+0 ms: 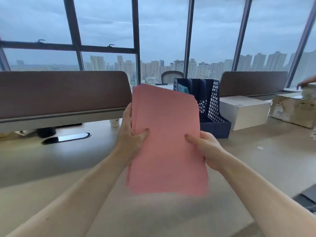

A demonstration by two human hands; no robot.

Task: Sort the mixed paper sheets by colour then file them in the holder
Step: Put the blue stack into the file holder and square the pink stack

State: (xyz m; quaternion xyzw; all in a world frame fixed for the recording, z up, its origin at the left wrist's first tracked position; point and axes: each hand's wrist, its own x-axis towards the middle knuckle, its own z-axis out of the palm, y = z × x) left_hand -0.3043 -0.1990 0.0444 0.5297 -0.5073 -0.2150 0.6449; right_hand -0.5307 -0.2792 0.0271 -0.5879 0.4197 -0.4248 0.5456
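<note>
Each grip, left hand (131, 134) and right hand (206, 147), is pinching a side edge of the stack of pink paper sheets (167, 134), over the tabletop (256, 159) before the dark blue perforated plastic holder (213, 106) near its far edge. Uneven edges may snag a divider; the stack is hiding the holder's left side.

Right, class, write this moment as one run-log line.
left hand: grips pink sheets, left edge | right hand: grips right edge | holder: behind sheets, bluish paper in left slot | pink: not filed
</note>
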